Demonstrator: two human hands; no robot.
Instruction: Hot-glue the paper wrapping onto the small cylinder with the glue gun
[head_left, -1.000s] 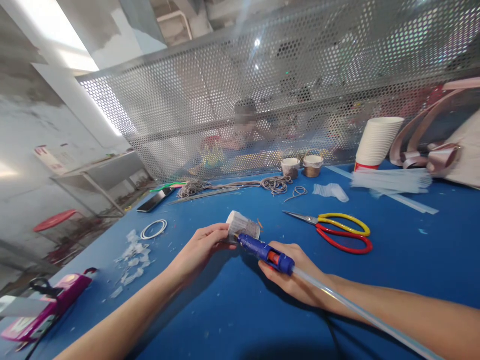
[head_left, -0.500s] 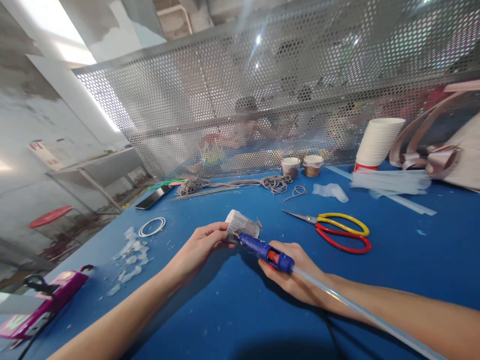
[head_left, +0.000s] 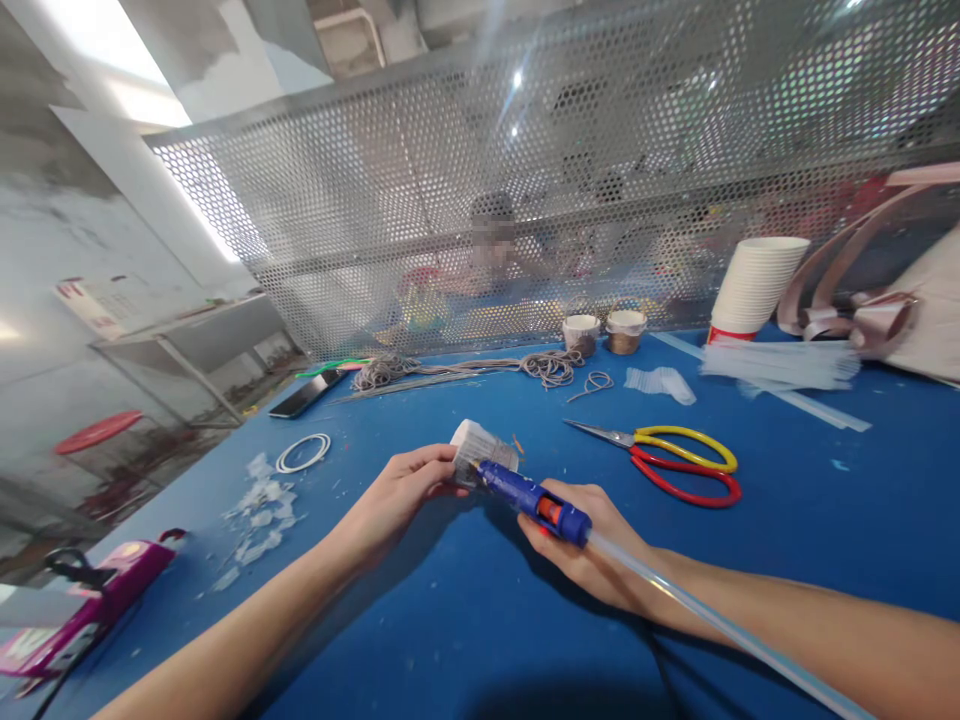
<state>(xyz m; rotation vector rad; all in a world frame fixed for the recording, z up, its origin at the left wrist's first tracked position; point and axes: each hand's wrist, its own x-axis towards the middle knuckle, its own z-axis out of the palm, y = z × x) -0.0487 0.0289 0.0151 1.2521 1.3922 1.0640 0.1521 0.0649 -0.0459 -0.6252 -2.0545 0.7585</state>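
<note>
My left hand (head_left: 416,485) grips a small paper cup (head_left: 471,445) that lies tilted on its side, its surface white and greyish. Fingers of that hand wrap the cup's left end. In my right hand (head_left: 589,530) is a blue hot glue gun (head_left: 517,487), its nozzle at the cup's side; whether it touches I cannot tell. A long clear glue stick (head_left: 697,600) sticks out of the gun's back. Close to the cup's right end shows a thin brown piece (head_left: 519,443).
Scissors (head_left: 652,450) with yellow and red handles lie at right. Behind are grey cord bundles (head_left: 555,368), two cord-wrapped cups (head_left: 625,332), stacked paper cups (head_left: 757,285) and clear strips (head_left: 787,362). A white ring (head_left: 304,453), phone (head_left: 306,393) and magenta power strip (head_left: 112,605) are at left.
The glue gun's nozzle has shifted very slightly right and up along the cup. The cup and my left hand hold still.
</note>
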